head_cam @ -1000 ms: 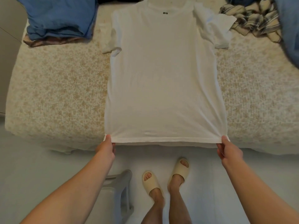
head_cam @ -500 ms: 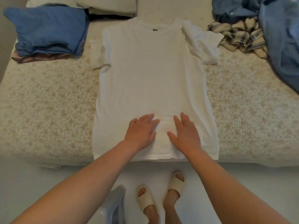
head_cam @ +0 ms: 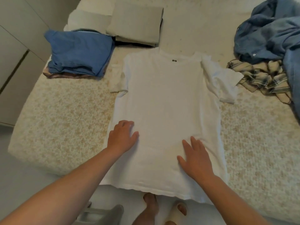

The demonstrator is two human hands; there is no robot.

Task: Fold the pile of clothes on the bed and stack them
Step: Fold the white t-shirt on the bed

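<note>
A white T-shirt [head_cam: 167, 101] lies spread flat on the bed [head_cam: 61, 114], collar away from me and hem at the near edge. My left hand [head_cam: 122, 137] rests flat on its lower left part with fingers spread. My right hand [head_cam: 195, 157] lies flat on the lower right part, fingers straight. The shirt's right sleeve is crumpled outward and the left sleeve is tucked partly under. A folded stack with a blue garment on top [head_cam: 79, 52] sits at the far left. An unfolded pile lies at the far right: a plaid shirt [head_cam: 263, 80] and blue denim clothes [head_cam: 267, 34].
Folded grey-beige linens [head_cam: 136, 25] lie beyond the T-shirt's collar. White cabinet fronts [head_cam: 14, 46] stand left of the bed. A grey stool [head_cam: 100, 215] and my feet in slippers are on the floor under the bed's near edge.
My hands let go of the hem corners, came down flat on the shirt's lower middle, then slid apart toward its sides. The view tilted further up the bed.
</note>
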